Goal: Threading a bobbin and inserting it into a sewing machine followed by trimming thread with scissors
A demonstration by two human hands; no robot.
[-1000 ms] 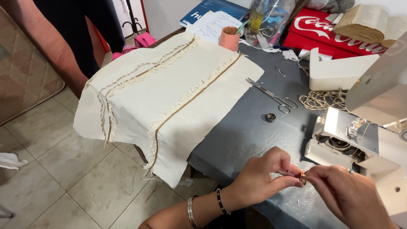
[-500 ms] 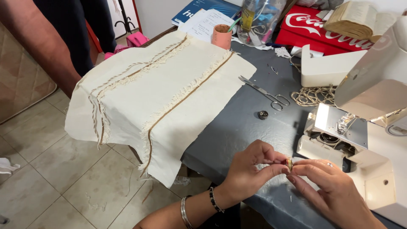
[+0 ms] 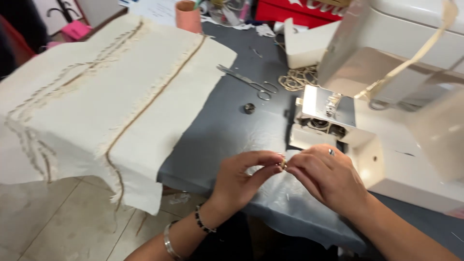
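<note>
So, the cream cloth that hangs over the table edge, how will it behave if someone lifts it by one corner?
The cream cloth would probably go floppy: it already bends over the edge of the grey table and sags. It looks thin, so likely light. Its frayed edge may shed threads if pulled.

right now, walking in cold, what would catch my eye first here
Low in the middle, the left hand and right hand meet over the grey table, pinching a small metal bobbin between their fingertips. To the left, a big cream fabric piece with frayed brown stitched lines hangs over the table edge. At right stands a white sewing machine, with scissors lying just left of it.
</note>
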